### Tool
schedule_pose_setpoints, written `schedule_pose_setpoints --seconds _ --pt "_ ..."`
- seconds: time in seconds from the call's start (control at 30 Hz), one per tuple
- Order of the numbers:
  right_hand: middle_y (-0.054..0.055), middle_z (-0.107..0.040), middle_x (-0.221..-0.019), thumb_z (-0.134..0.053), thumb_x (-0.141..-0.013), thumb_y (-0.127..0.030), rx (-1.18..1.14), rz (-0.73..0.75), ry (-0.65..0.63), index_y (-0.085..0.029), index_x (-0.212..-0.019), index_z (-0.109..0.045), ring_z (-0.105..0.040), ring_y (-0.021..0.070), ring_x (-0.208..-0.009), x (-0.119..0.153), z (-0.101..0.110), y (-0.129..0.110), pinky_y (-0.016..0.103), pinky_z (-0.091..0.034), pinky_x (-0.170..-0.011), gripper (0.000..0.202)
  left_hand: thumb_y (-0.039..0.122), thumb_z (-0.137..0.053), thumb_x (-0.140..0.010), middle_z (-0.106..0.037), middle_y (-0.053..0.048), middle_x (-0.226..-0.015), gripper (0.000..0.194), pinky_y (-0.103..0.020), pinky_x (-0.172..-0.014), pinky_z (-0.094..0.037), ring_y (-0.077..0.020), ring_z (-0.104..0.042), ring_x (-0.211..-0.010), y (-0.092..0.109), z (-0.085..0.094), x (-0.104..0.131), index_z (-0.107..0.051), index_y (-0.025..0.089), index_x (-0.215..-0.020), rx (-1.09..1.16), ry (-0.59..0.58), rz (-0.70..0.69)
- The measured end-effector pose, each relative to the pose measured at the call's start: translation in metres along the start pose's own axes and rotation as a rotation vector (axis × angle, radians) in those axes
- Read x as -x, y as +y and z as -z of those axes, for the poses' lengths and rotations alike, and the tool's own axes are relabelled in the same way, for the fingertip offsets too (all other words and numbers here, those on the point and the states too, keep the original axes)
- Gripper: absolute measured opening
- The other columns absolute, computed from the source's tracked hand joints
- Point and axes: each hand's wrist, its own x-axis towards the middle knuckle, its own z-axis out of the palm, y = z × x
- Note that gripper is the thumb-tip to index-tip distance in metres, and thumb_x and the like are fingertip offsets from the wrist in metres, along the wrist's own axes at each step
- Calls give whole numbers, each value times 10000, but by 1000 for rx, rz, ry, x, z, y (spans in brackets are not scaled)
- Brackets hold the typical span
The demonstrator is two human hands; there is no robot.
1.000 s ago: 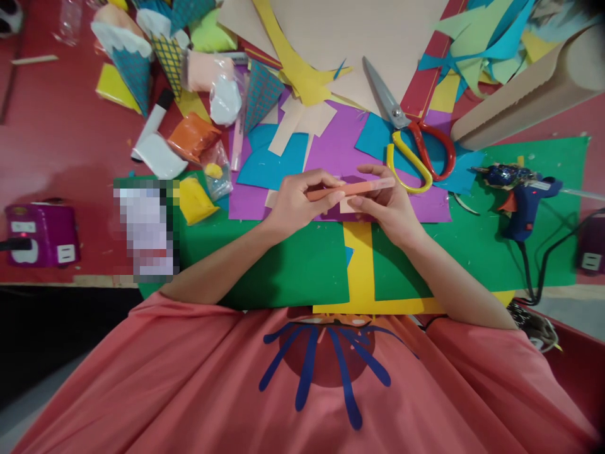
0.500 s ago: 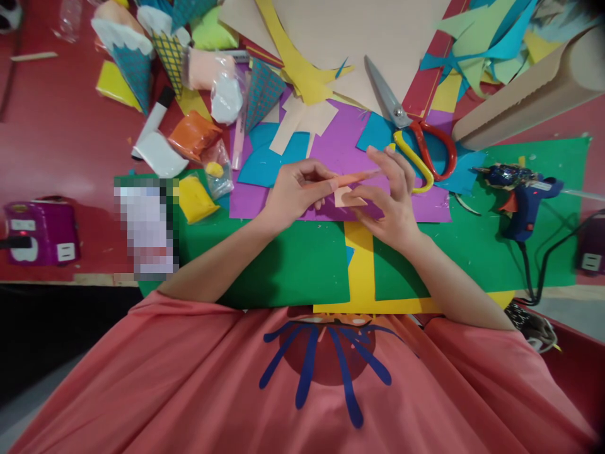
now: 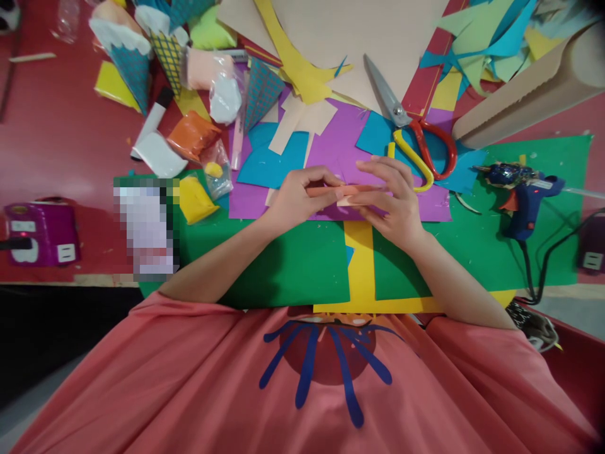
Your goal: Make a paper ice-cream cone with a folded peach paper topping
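Between my hands, over the purple sheet [image 3: 326, 151], a narrow orange strip [image 3: 362, 188] lies almost level. My left hand [image 3: 300, 198] pinches its left part between thumb and fingers. A small peach paper piece [image 3: 347, 201], seen nearly edge-on, sits just below the strip. My right hand [image 3: 394, 198] pinches that piece between thumb and index finger, its other fingers raised near the strip's right end. Whether those fingers touch the strip I cannot tell. Scissors [image 3: 399, 116] with one red and one yellow handle lie open beyond my right hand.
A blue glue gun [image 3: 524, 198] rests at the right on a green sheet [image 3: 562, 246]. Decorated paper cones [image 3: 130, 69] and bagged clay, including an orange pack [image 3: 193, 135], crowd the left. A peach roll [image 3: 524, 88] and paper scraps [image 3: 491, 38] lie at the back right.
My right hand has lowered slightly, with its raised fingers bent further down. The peach piece has tilted from face-on to nearly edge-on and now sits closer against the orange strip.
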Motion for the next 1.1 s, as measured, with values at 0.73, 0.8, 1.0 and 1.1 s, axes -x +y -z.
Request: schedule_pose_setpoints --seconds 0.73,0.8,1.0,1.1 --pt "18 -693 -915 -680 -822 -246 -514 -397 38 -213 -781 -630 -651 157 -912 -4 1 -12 351 -507 -845 73 582 -510 -871 -667 -25 -805 450 -180 -526 -429 -58 -566 -573 -2 3 1 -630 148 -888 -98 -139 -119" --pt "15 -684 -890 -686 -819 -277 -536 -437 52 -210 -767 -624 -647 155 -896 -3 0 -12 346 -508 -832 105 577 -475 -891 -665 -40 -824 457 -192 -579 -453 -80 -600 -653 -2 3 1 -621 144 -892 -137 -148 -171" --pt "17 -674 -851 -690 -816 -338 -579 -524 65 -200 -754 -618 -640 146 -846 -4 -1 -17 332 -509 -796 167 575 -467 -896 -680 -47 -854 446 -225 -671 -476 -112 -627 -768 -2 4 1 -614 153 -902 -244 -174 -228" --pt "12 -666 -823 -695 -813 -326 -605 -544 85 -194 -742 -611 -638 138 -825 -4 -2 -19 316 -507 -773 172 581 -496 -878 -689 -36 -844 441 -219 -667 -470 -108 -630 -758 -2 2 3 -619 158 -889 -247 -149 -214"
